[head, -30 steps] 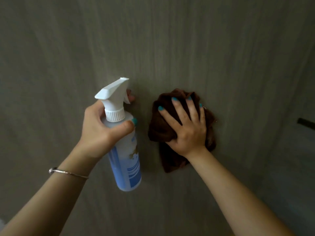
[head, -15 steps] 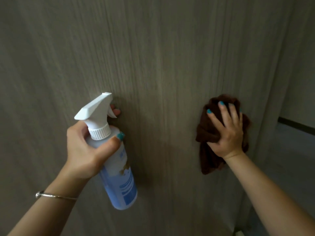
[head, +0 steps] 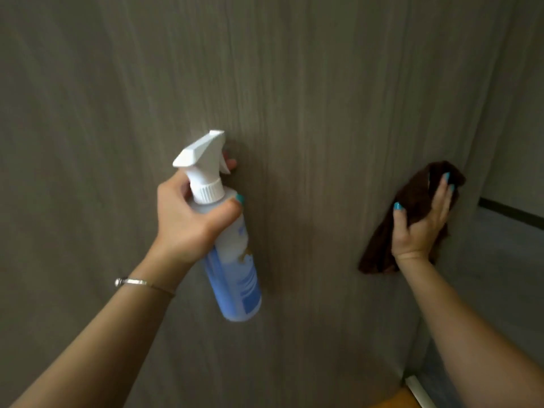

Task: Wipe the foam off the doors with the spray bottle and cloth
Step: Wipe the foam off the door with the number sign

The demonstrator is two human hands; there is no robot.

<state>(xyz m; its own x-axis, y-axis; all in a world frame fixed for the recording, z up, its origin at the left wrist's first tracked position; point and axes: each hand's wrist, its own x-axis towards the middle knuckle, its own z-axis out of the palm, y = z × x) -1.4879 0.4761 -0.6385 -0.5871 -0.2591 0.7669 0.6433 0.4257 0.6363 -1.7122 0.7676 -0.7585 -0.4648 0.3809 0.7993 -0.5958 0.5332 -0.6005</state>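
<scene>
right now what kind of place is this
Probably a room indoors, at a tall wood-grain door of a wardrobe or cupboard. Signs: the door's edge, dark skirting along a far wall and wooden floor below.

Single head view, close up, facing door (head: 294, 83) straight on, angled slightly down; left hand (head: 191, 219) near centre frame.
</scene>
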